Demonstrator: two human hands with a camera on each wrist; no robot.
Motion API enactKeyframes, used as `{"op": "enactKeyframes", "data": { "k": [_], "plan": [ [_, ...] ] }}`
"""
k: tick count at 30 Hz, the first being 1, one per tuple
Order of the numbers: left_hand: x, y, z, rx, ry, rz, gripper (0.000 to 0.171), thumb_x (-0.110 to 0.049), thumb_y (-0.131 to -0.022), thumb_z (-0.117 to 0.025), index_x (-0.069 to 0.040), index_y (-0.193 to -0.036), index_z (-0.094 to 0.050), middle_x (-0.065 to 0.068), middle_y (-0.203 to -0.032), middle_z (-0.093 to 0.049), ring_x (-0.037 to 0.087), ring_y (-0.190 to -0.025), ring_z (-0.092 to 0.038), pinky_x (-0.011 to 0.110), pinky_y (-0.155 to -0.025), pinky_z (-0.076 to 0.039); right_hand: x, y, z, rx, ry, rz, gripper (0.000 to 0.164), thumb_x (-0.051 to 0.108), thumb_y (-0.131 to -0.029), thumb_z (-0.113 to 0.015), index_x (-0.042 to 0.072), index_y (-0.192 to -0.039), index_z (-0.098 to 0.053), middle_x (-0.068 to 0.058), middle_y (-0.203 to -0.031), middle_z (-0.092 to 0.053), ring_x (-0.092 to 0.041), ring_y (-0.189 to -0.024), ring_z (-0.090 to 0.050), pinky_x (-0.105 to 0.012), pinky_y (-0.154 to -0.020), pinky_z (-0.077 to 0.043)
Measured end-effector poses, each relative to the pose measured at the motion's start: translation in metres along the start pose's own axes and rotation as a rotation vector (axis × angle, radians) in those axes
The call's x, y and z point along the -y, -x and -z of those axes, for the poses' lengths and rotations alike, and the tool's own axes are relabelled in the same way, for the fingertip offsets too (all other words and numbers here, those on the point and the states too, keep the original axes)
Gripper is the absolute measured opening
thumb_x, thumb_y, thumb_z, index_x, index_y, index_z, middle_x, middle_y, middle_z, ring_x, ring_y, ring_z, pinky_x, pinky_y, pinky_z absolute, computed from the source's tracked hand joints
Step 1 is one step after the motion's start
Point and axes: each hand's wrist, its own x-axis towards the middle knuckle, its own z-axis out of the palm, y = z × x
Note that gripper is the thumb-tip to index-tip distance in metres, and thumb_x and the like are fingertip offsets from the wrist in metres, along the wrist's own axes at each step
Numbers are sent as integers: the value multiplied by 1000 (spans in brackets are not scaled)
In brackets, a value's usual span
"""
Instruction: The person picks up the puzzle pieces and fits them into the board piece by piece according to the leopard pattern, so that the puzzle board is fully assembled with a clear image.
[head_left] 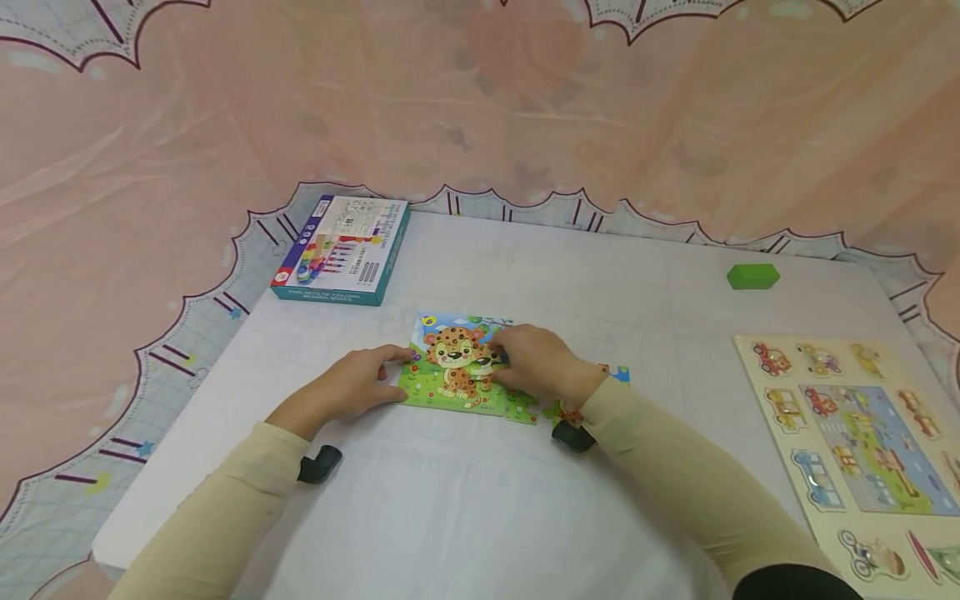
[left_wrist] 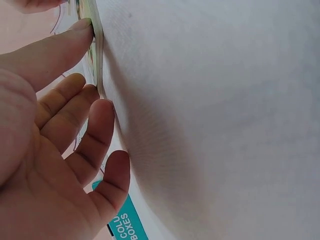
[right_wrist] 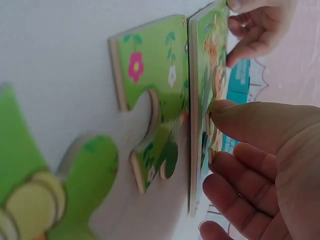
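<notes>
A leopard jigsaw puzzle [head_left: 450, 387] lies on the white table, with a wooden frame edge in the right wrist view. My left hand [head_left: 354, 385] rests at its left side, thumb and fingertips touching the edge. Over the puzzle's right part my right hand [head_left: 542, 362] pinches a puzzle piece [right_wrist: 216, 122] between thumb and fingers; the fingers hide much of it. A green flowered piece [right_wrist: 167, 60] lies close along the puzzle's right edge. Another green piece [right_wrist: 95, 160] sits farther out in the right wrist view, partly hidden by my wrist in the head view.
At the back left lies a boxed set [head_left: 341, 250] with a teal side. A green block [head_left: 753, 277] stands at the back right. A vehicle puzzle board [head_left: 780, 458] takes up the right side. Patterned cloth [head_left: 450, 108] hangs behind the table.
</notes>
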Motion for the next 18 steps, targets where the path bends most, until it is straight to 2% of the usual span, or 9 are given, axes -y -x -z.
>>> {"op": "enactKeyframes", "data": {
  "k": [13,18],
  "plan": [
    [-1,1,0,2,3,2,62,-23,-90,-77,-19,-146,-52,6,-106,-58,26,-98,-50,38,-79,-44,9,-8,-3,-11,24,11,39,29,-92,-73,6,-122,-66,-5,-117,-68,-24,-108,-62,-40,-94,-49],
    [-2,1,0,3,7,6,61,-23,-90,-77,-19,-146,-53,8,-112,-59,27,-100,-50,39,-81,-46,11,-11,-5,0,26,-2,39,31,-93,-72,7,-123,-65,-5,-117,-67,-23,-107,-61,-39,-94,-48]
  ]
}}
